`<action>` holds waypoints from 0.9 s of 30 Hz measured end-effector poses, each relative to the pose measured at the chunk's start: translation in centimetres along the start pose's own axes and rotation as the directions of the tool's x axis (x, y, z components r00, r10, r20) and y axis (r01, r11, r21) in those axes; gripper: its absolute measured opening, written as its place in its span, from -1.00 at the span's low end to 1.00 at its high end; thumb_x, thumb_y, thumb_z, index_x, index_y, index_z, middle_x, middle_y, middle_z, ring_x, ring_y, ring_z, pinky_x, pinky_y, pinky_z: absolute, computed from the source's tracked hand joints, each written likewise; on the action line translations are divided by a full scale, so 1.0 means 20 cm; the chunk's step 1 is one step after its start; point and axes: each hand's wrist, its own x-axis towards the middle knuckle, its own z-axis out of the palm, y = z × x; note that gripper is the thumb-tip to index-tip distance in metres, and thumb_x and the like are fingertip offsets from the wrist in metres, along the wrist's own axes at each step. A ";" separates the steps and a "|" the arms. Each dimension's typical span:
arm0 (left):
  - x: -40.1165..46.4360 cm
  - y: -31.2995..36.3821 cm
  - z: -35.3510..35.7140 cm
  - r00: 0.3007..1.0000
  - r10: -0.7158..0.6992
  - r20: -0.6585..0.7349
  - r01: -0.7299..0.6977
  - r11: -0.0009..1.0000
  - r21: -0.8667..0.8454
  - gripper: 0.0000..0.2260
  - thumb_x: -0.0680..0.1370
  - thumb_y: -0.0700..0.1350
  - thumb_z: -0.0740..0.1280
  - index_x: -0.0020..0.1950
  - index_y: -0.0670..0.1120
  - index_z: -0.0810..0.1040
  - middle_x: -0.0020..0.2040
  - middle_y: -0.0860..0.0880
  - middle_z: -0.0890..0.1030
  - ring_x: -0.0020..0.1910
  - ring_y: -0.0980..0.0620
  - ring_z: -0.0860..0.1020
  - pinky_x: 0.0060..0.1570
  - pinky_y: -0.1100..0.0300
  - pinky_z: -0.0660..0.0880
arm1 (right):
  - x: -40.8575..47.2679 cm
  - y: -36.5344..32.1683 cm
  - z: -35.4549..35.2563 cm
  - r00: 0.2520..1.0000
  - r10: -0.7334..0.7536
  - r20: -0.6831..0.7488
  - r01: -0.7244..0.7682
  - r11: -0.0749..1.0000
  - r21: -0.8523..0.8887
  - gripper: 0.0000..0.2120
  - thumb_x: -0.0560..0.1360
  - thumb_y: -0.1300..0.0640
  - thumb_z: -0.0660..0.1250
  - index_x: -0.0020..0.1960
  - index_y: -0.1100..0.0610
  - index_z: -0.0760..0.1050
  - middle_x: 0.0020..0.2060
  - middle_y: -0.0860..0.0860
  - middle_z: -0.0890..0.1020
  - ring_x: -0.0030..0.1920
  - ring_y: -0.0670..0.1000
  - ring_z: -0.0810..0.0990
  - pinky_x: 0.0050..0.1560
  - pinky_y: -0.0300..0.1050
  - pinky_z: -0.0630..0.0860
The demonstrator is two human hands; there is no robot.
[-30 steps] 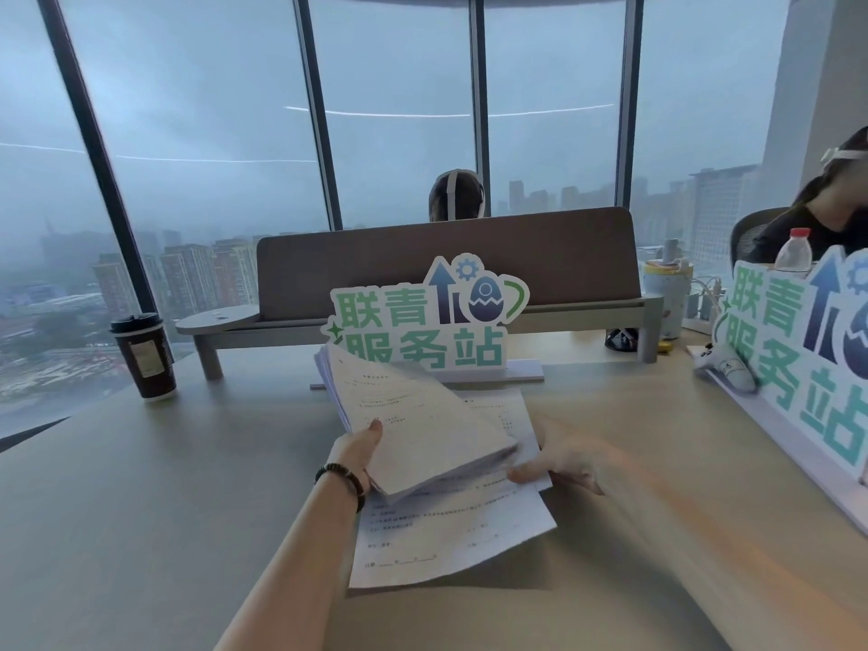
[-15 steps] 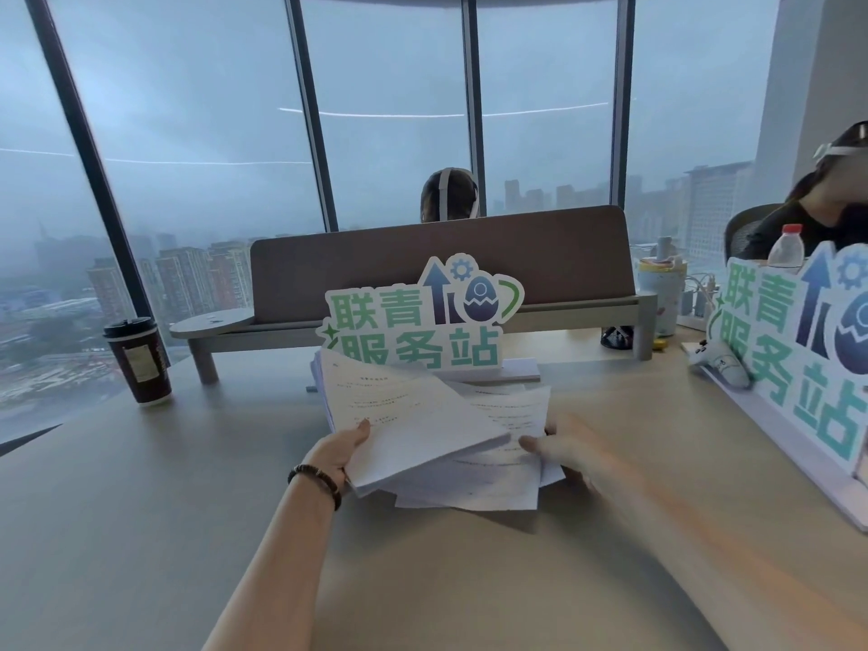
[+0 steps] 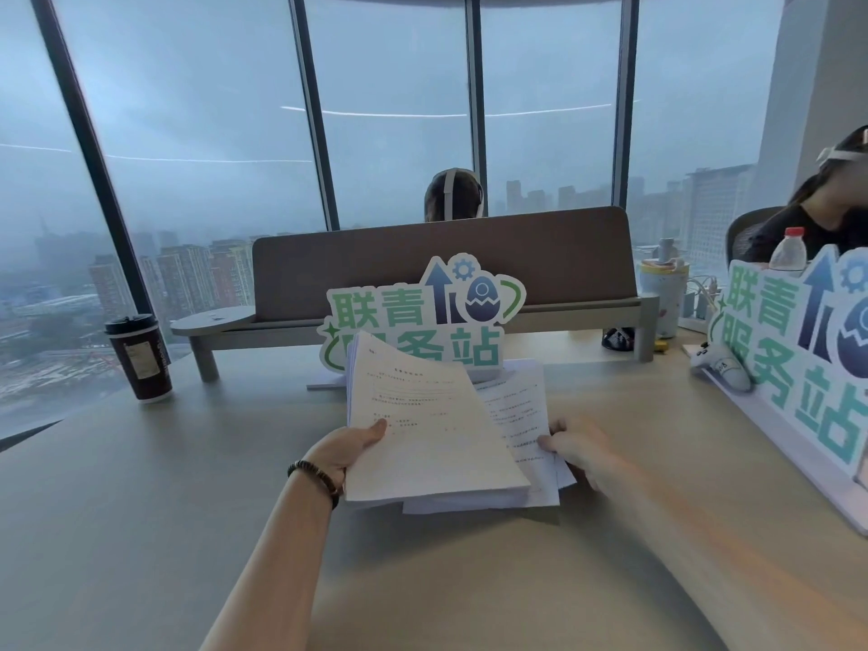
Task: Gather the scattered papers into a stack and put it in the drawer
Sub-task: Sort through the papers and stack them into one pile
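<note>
A thick stack of white printed papers (image 3: 425, 429) is held tilted above the desk (image 3: 141, 533) at its middle. My left hand (image 3: 345, 451) grips the stack's left edge, thumb on the top sheet. Several looser sheets (image 3: 516, 406) lie under and to the right of the stack, sticking out past it. My right hand (image 3: 580, 446) pinches the right edge of those sheets. No drawer is in view.
A green-and-white sign (image 3: 422, 317) stands just behind the papers, with a brown divider panel (image 3: 446, 260) beyond it. A dark coffee cup (image 3: 138, 357) stands at far left. A second sign (image 3: 798, 350), a bottle (image 3: 789, 249) and a seated person (image 3: 817, 218) are at right.
The loose sheets that lay spread on the desk toward me have been drawn up under the stack. My right hand has closed in on their right edge.
</note>
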 end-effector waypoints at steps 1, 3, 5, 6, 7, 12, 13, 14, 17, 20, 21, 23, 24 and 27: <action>0.00 0.00 0.00 1.000 -0.001 0.004 0.001 1.000 0.005 -0.79 0.62 -0.13 0.27 0.22 -0.16 0.52 0.05 -0.15 0.66 -0.07 -0.14 0.63 -0.14 0.03 0.62 | -0.01 -0.01 -0.01 1.000 -0.007 -0.009 0.007 1.000 0.015 -0.93 0.57 0.22 0.35 -0.10 0.18 0.53 -0.06 0.07 0.64 -0.04 0.07 0.57 -0.23 -0.12 0.47; -0.01 0.00 0.00 1.000 -0.004 0.016 0.004 1.000 0.007 -0.80 0.62 -0.13 0.27 0.21 -0.17 0.53 0.06 -0.16 0.65 -0.07 -0.14 0.64 -0.14 0.04 0.63 | -0.02 -0.03 -0.02 1.000 -0.024 -0.020 0.025 0.999 0.037 -0.87 0.58 0.14 0.33 -0.11 0.18 0.51 -0.08 0.07 0.63 -0.09 0.06 0.56 -0.26 -0.12 0.44; -0.01 0.00 0.00 1.000 -0.013 0.028 0.013 1.000 0.014 -0.81 0.62 -0.14 0.27 0.19 -0.18 0.54 0.05 -0.17 0.65 -0.09 -0.13 0.64 -0.20 0.07 0.65 | -0.02 -0.07 -0.05 0.999 -0.035 -0.015 0.036 0.997 0.065 -0.80 0.57 0.08 0.33 -0.15 0.20 0.47 -0.10 0.09 0.62 -0.10 0.07 0.56 -0.17 -0.08 0.41; -0.01 0.00 0.00 0.999 -0.023 0.032 0.022 1.000 0.022 -0.81 0.62 -0.14 0.27 0.18 -0.18 0.54 0.05 -0.17 0.65 -0.09 -0.13 0.64 -0.18 0.06 0.65 | -0.02 -0.09 -0.06 0.999 -0.047 -0.015 0.048 0.995 0.091 -0.79 0.56 0.07 0.34 -0.15 0.20 0.46 -0.09 0.12 0.63 -0.08 0.10 0.59 -0.13 -0.06 0.42; -0.01 -0.01 0.00 0.999 -0.032 0.038 0.031 0.999 0.033 -0.80 0.62 -0.13 0.27 0.19 -0.19 0.54 0.06 -0.17 0.65 -0.08 -0.13 0.64 -0.13 0.04 0.64 | -0.02 -0.12 -0.07 0.998 -0.057 -0.016 0.058 0.990 0.126 -0.79 0.54 0.07 0.36 -0.15 0.20 0.48 -0.07 0.15 0.64 -0.05 0.14 0.61 -0.09 -0.04 0.44; -0.02 -0.01 0.02 0.996 -0.058 0.061 0.051 0.992 0.114 -0.85 0.63 -0.13 0.26 0.10 -0.17 0.55 -0.02 -0.13 0.66 -0.14 -0.08 0.65 -0.20 0.12 0.64 | -0.08 -0.29 -0.15 0.986 -0.152 0.066 0.124 0.942 0.312 -0.77 0.53 0.05 0.42 -0.18 0.17 0.47 -0.16 0.16 0.66 -0.23 0.14 0.65 -0.22 -0.08 0.50; -0.03 -0.01 0.02 0.996 -0.061 0.060 0.053 0.991 0.126 -0.85 0.63 -0.13 0.27 0.08 -0.17 0.56 -0.03 -0.13 0.66 -0.17 -0.06 0.65 -0.22 0.13 0.64 | -0.10 -0.32 -0.16 0.978 -0.186 0.099 0.141 0.927 0.346 -0.77 0.54 0.06 0.41 -0.19 0.17 0.47 -0.20 0.15 0.65 -0.28 0.12 0.64 -0.27 -0.10 0.53; -0.03 -0.01 0.02 0.996 -0.060 0.058 0.051 0.989 0.140 -0.85 0.62 -0.13 0.28 0.09 -0.19 0.56 -0.04 -0.14 0.66 -0.19 -0.06 0.65 -0.24 0.14 0.63 | -0.12 -0.36 -0.18 0.965 -0.220 0.141 0.150 0.909 0.389 -0.78 0.55 0.06 0.40 -0.17 0.18 0.48 -0.20 0.15 0.66 -0.30 0.12 0.65 -0.27 -0.07 0.56; -0.02 -0.02 0.03 0.998 -0.036 0.049 0.027 0.982 0.186 -0.75 0.60 -0.10 0.32 0.18 -0.23 0.56 0.01 -0.17 0.67 -0.16 -0.08 0.66 -0.18 0.12 0.63 | -0.13 -0.43 -0.20 0.923 -0.301 0.240 0.132 0.834 0.536 -0.82 0.55 0.05 0.40 -0.07 0.17 0.54 -0.15 0.16 0.69 -0.21 0.17 0.67 -0.12 0.08 0.62; -0.05 -0.02 0.04 0.998 -0.025 0.050 0.015 0.982 0.190 -0.69 0.59 -0.09 0.34 0.24 -0.26 0.55 0.15 -0.24 0.64 0.02 -0.17 0.63 0.12 -0.05 0.57 | -0.14 -0.46 -0.23 0.892 -0.352 0.284 0.057 0.710 0.702 -0.72 0.49 0.07 0.43 0.12 0.21 0.57 -0.05 0.18 0.67 -0.13 0.17 0.66 -0.12 0.05 0.64; -0.05 -0.02 0.05 0.999 -0.019 0.047 0.010 0.981 0.195 -0.68 0.59 -0.08 0.34 0.24 -0.26 0.55 0.16 -0.24 0.63 0.07 -0.18 0.62 0.19 -0.07 0.53 | -0.12 -0.46 -0.24 0.890 -0.358 0.282 0.036 0.671 0.740 -0.65 0.46 0.09 0.44 0.19 0.22 0.57 -0.03 0.18 0.67 -0.13 0.15 0.67 -0.15 0.02 0.66; -0.05 -0.03 0.05 0.999 0.012 0.033 -0.017 0.985 0.172 -0.68 0.59 -0.10 0.34 0.24 -0.28 0.56 0.06 -0.20 0.68 -0.01 -0.11 0.66 0.12 0.00 0.58 | -0.10 -0.43 -0.26 0.900 -0.352 0.257 0.027 0.634 0.772 -0.61 0.43 0.14 0.43 0.24 0.21 0.57 -0.01 0.16 0.67 -0.18 0.10 0.68 -0.23 -0.04 0.67; -0.06 -0.03 0.06 0.999 0.022 0.034 -0.026 0.990 0.139 -0.71 0.59 -0.11 0.34 0.21 -0.28 0.57 -0.04 -0.15 0.71 -0.12 -0.06 0.69 -0.02 0.08 0.63 | -0.08 -0.41 -0.25 0.920 -0.319 0.229 0.036 0.649 0.760 -0.66 0.46 0.16 0.41 0.22 0.20 0.58 -0.01 0.15 0.68 -0.18 0.09 0.68 -0.24 -0.06 0.67; -0.08 -0.02 0.08 0.999 0.034 0.029 -0.036 0.995 0.089 -0.65 0.57 0.03 0.35 0.17 -0.23 0.61 -0.01 -0.14 0.72 -0.01 -0.10 0.69 0.11 -0.01 0.59 | 0.00 -0.28 -0.21 0.990 -0.130 0.059 0.071 0.807 0.586 -0.77 0.51 0.21 0.43 0.17 0.19 0.60 -0.03 0.10 0.70 -0.10 0.03 0.67 -0.14 -0.08 0.63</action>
